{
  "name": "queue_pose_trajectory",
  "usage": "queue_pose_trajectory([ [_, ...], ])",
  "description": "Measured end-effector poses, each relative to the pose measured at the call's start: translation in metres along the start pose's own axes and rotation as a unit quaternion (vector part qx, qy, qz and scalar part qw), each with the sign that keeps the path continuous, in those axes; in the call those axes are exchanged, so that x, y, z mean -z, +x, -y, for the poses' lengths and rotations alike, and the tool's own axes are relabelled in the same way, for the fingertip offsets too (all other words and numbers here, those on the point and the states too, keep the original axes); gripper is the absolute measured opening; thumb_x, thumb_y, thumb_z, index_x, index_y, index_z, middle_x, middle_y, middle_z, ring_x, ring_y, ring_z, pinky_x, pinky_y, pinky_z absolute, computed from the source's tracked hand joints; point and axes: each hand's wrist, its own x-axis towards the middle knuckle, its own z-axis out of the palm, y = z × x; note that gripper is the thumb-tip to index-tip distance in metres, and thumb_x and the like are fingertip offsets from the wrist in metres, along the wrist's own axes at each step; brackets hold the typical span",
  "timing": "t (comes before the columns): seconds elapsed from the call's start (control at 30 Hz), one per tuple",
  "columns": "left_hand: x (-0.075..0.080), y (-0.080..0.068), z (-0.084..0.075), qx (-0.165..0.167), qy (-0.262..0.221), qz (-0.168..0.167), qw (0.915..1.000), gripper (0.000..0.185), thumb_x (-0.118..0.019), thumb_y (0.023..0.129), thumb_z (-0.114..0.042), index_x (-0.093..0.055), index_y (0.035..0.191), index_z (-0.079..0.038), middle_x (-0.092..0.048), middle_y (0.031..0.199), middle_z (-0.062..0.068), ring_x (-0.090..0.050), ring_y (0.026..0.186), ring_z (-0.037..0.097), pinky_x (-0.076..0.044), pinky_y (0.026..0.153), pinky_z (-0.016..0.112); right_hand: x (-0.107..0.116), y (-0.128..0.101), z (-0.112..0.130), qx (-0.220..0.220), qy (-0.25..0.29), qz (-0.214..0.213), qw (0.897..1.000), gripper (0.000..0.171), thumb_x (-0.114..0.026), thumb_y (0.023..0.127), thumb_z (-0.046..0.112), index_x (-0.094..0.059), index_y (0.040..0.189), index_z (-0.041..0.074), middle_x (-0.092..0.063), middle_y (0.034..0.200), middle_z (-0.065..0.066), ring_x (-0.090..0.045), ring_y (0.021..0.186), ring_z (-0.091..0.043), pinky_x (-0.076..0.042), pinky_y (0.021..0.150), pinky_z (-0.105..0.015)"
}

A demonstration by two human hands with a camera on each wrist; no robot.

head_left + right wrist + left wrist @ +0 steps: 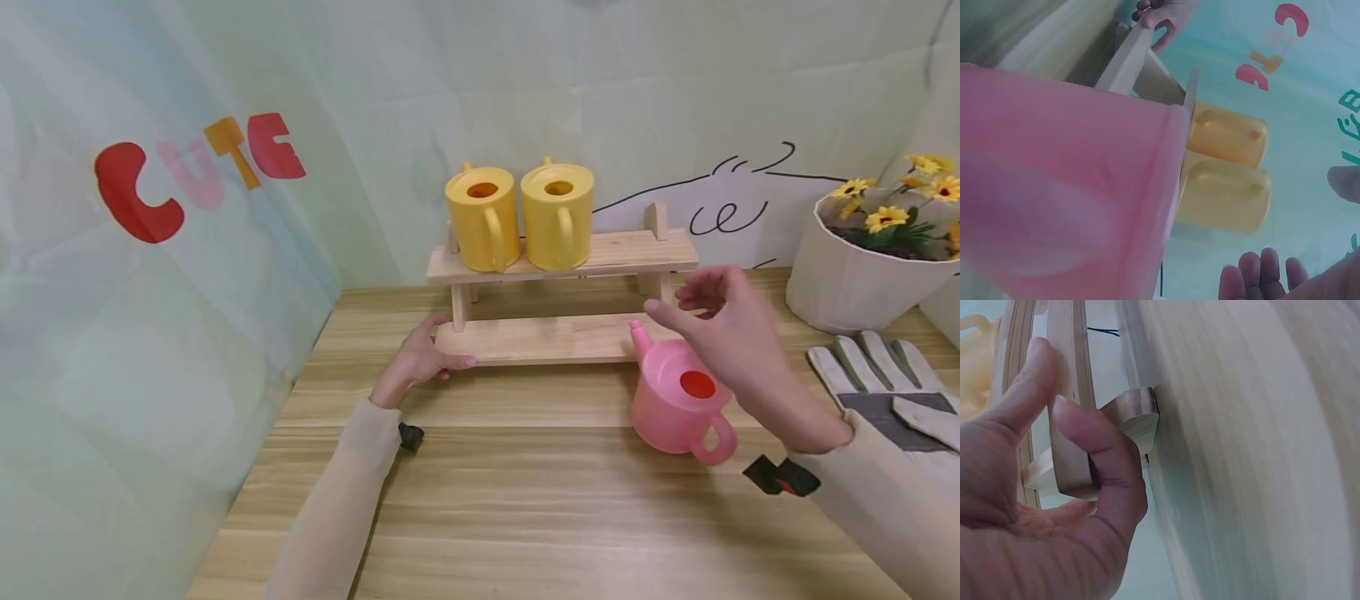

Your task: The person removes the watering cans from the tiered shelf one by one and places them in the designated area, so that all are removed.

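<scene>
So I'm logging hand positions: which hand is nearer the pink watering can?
Right. The right hand hovers open just above the pink watering can; the left hand grips the wooden shelf at its far end.

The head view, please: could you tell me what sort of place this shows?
Probably a staged tabletop gardening corner: yellow watering cans on a wooden shelf, a flower pot, work gloves, a printed backdrop.

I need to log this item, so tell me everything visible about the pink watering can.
The pink watering can looks like smooth plastic, with a round red-looking filling hole on top, a short spout pointing toward the wooden shelf and a loop handle facing the person. It stands upright on the table. The right hand hovers above, not touching.
</scene>
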Motion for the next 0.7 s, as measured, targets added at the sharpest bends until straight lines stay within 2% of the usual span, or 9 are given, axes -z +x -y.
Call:
queue_pose_trajectory([
  [0.2,-0.001,0.001,0.000,0.001,0.001,-0.003,1.0000,0.107,-0.093,0.090,-0.021,-0.025,0.172,-0.008,-0.061,0.125,0.022,-0.059,0.058,0.010,-0.055,0.066,0.024,-0.005,0.016,0.014,0.008,0.002,0.023,1.000,0.075,-0.076,0.101,0.051,-0.042,0.149,0.004,-0.055,0.140,-0.015,-0.056,0.130,-0.031,-0.048,0.096,-0.025],
  [0.4,-0.001,0.002,-0.001,0.001,-0.007,0.000,1.0000,0.107,-0.093,0.090,-0.019,-0.024,0.172,-0.007,-0.059,0.134,0.025,-0.059,0.059,0.010,-0.055,0.063,0.023,-0.011,0.030,0.029,0.025,0.016,0.022,0.999,0.072,-0.077,0.100,0.050,-0.044,0.147,0.006,-0.056,0.136,-0.012,-0.056,0.125,-0.025,-0.047,0.097,-0.025],
  [0.57,-0.001,0.001,-0.002,0.002,-0.004,-0.001,1.0000,0.107,-0.092,0.090,-0.018,-0.024,0.172,-0.006,-0.059,0.135,0.026,-0.059,0.059,0.010,-0.055,0.063,0.022,-0.020,0.042,0.040,0.037,0.025,0.025,0.999,0.071,-0.079,0.100,0.046,-0.045,0.146,0.004,-0.056,0.135,-0.012,-0.057,0.123,-0.023,-0.050,0.096,-0.024],
  [0.7,-0.001,0.000,-0.002,0.004,0.000,-0.004,1.0000,0.107,-0.092,0.090,-0.019,-0.025,0.171,-0.007,-0.060,0.134,0.026,-0.058,0.058,0.010,-0.055,0.062,0.022,-0.028,0.053,0.048,0.041,0.028,0.030,0.998,0.068,-0.079,0.100,0.043,-0.046,0.144,0.003,-0.057,0.134,-0.014,-0.057,0.123,-0.026,-0.049,0.097,-0.028],
])
